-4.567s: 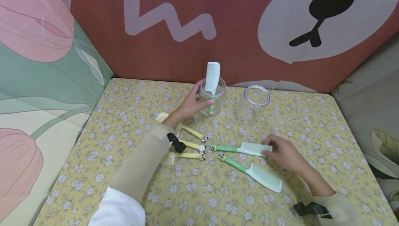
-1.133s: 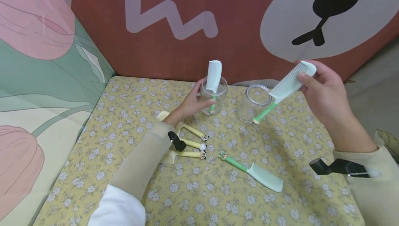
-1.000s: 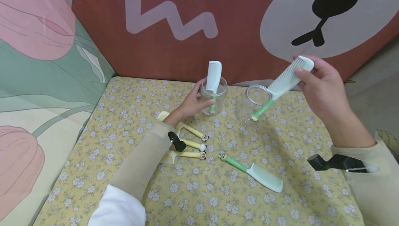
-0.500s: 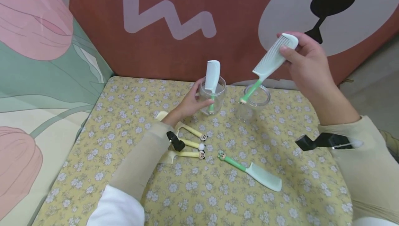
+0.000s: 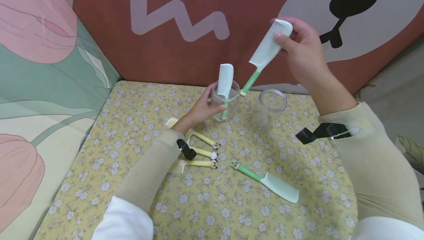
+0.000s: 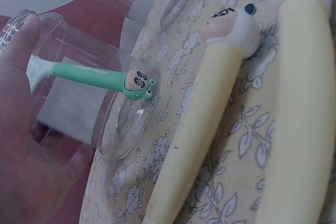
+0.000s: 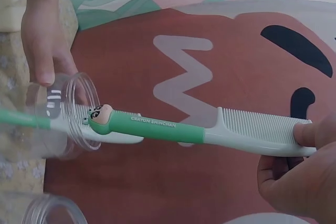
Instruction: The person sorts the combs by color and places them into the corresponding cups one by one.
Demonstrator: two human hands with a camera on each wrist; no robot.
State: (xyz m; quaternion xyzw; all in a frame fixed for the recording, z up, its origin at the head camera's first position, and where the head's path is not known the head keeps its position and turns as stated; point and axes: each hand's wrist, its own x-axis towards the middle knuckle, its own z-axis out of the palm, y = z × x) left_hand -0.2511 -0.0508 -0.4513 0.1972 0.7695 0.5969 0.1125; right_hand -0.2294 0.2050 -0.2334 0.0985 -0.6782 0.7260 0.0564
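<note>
Fingers and thumb of the right hand pinch the toothed end of a mint comb, while those of the left hand curl round the side of a clear jar. Behind it all spreads a red-brown backdrop printed with a pale zigzag, and before that a table in yellow flowered cloth. Near the table's far edge, a second jar stands apart to the right of the gripped one. Inside the gripped jar is another comb, green handle down, toothed end sticking out above the rim. The pinched comb slants in the air, handle lowest. A third comb, green-handled, lies nearer the viewer, and left of it lie three yellow combs, partly hidden by the left forearm. Smallest, the pinched comb's character head hangs near the gripped jar's rim, apart from it in the left wrist view
</note>
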